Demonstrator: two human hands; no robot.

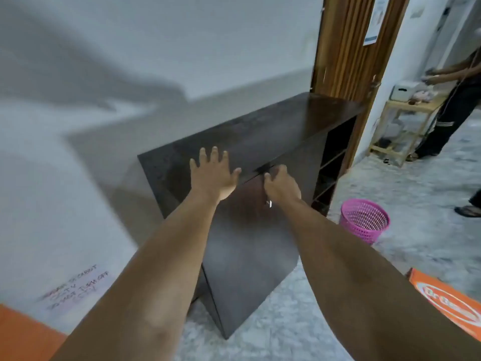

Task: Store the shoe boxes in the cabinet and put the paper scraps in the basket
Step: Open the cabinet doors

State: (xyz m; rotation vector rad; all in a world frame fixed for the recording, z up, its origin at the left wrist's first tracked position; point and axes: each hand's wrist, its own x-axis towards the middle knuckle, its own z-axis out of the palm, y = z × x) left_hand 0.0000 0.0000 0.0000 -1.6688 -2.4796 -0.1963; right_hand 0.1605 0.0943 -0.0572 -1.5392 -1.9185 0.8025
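Observation:
A dark wooden cabinet stands against the white wall, and one door swings out toward me. My left hand lies flat with spread fingers on the cabinet's top near its front edge. My right hand grips the top edge of that door with curled fingers. An orange shoe box lies on the floor at the lower right, partly behind my right arm. A pink mesh basket stands on the floor to the right of the cabinet. No paper scraps show.
Open shelves fill the cabinet's right end. A brown wooden door stands behind it. Another person stands by a light wooden rack at the far right. An orange surface fills the lower left corner.

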